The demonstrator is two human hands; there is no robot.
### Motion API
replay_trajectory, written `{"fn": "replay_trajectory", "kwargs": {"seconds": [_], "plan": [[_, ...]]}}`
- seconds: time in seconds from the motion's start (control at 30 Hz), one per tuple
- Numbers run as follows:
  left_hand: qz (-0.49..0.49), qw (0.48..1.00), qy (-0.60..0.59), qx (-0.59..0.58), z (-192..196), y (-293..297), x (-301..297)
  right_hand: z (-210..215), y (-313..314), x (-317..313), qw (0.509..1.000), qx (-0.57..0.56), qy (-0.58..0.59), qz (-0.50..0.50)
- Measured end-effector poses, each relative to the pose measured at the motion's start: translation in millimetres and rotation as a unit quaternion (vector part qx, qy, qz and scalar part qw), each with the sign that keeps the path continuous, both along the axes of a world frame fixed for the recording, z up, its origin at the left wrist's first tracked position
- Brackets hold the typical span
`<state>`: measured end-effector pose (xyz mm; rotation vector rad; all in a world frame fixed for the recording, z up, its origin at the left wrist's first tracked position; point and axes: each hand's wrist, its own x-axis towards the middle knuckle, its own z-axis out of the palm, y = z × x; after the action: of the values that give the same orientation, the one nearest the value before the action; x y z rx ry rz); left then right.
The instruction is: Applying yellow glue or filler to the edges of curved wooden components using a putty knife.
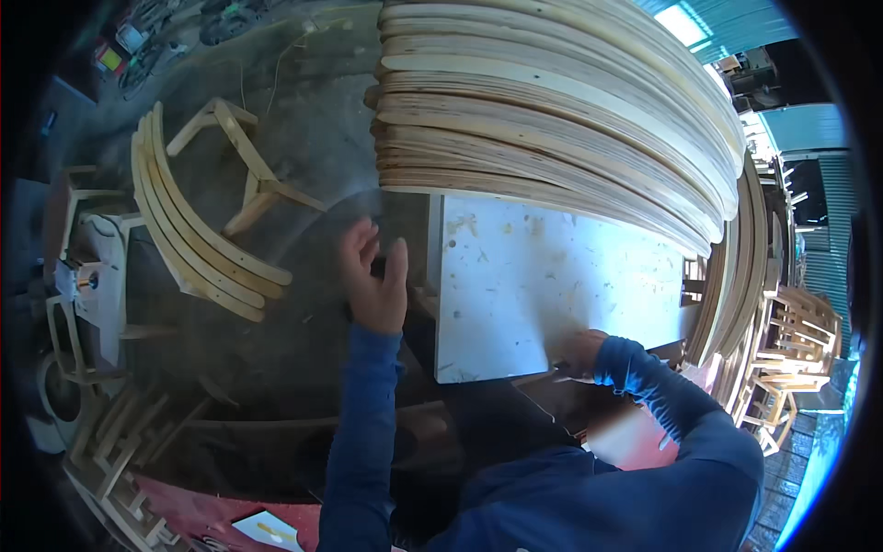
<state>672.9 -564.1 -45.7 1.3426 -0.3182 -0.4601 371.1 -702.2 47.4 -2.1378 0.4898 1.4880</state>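
Observation:
My left hand (pixel 375 285) is raised over the floor, left of a white-topped table (pixel 487 304). Its fingers and thumb are apart, with nothing between them. At the table's front edge my right hand (pixel 579 354) is curled and smeared by motion. A faint brownish blur rises from it over the white top; I cannot make out what it holds. Beyond lies a big stack of curved wooden slats (pixel 543 120), piled along the far part of the table and overhanging its left side.
On the left, several curved slats (pixel 198 221) lean beside a wooden frame (pixel 241 166). More wooden frames (pixel 791 359) are piled at the far right, past upright curved boards (pixel 736 267). A red surface (pixel 212 511) holding a white sheet (pixel 267 531) is at lower left.

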Motion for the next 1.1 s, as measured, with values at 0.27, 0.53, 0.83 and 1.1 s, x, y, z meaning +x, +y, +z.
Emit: {"fn": "replay_trajectory", "kwargs": {"seconds": [0.27,0.53,0.83,1.1], "plan": [[-0.076,0.816,-0.547,0.170,81,-52,-6,11,8,-8,0.990,-0.025,-0.141,-0.015],[-0.097,0.767,-0.621,0.132,165,-120,-39,23,3,-14,0.994,0.010,-0.066,-0.087],[-0.140,0.726,-0.648,0.183,192,-186,-2,35,3,-24,0.988,0.016,-0.076,-0.133],[-0.116,0.700,-0.659,0.250,200,-198,-11,-22,0,-30,0.988,0.027,-0.100,-0.111]]}}
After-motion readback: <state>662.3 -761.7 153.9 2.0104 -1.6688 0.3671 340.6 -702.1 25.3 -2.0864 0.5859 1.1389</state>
